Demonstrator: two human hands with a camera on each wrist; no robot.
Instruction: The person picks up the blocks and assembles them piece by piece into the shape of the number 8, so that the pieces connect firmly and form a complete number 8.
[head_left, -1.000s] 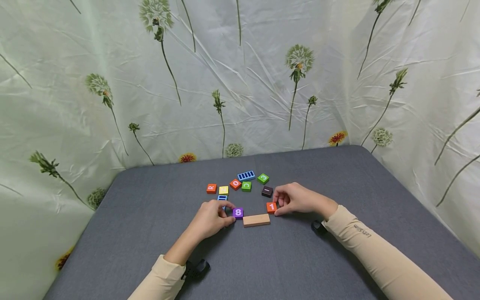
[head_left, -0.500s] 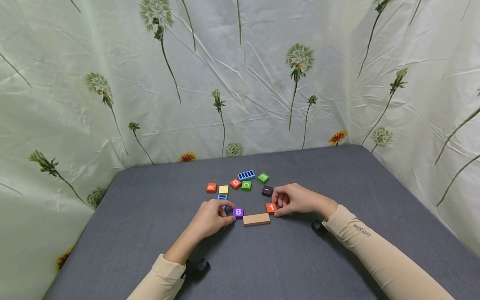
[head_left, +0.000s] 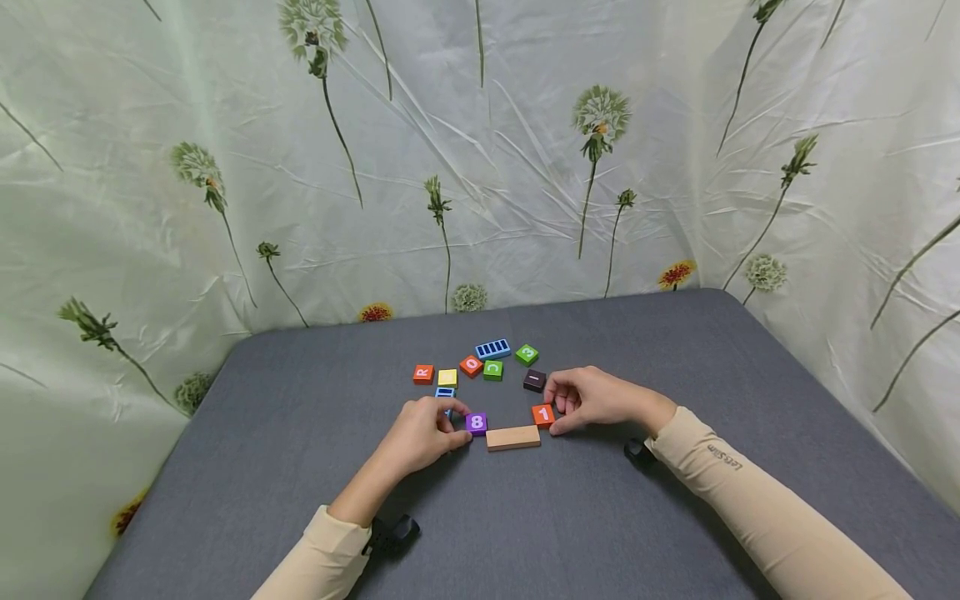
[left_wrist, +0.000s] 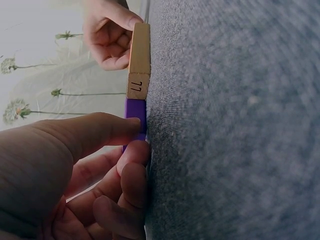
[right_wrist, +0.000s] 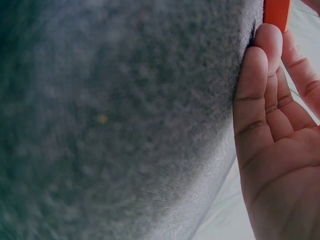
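Observation:
My left hand [head_left: 422,433] pinches a purple tile marked 8 [head_left: 476,423] between thumb and fingers, flat on the table. Opposite it, my right hand [head_left: 592,400] holds an orange-red tile marked 1 [head_left: 543,416] by its right side. Between the two tiles, a little nearer to me, lies a plain wooden block [head_left: 513,438]. In the left wrist view the purple tile [left_wrist: 135,112] stands in line with the wooden block [left_wrist: 140,55], whose end bears a printed 77. Only a corner of the orange-red tile [right_wrist: 276,14] shows in the right wrist view.
Behind the hands lie a red R tile [head_left: 423,374], a yellow tile [head_left: 447,378], a red 0 tile [head_left: 471,366], green tiles [head_left: 492,370], a black tile [head_left: 535,381] and a blue slotted piece [head_left: 492,349]. Another blue piece [head_left: 446,392] is partly behind my left hand. A floral curtain [head_left: 480,167] borders the grey table [head_left: 480,533].
Between one second and half a second ago, the orange-red tile shifted very slightly left under my right hand. The left hand and purple tile stay in place.

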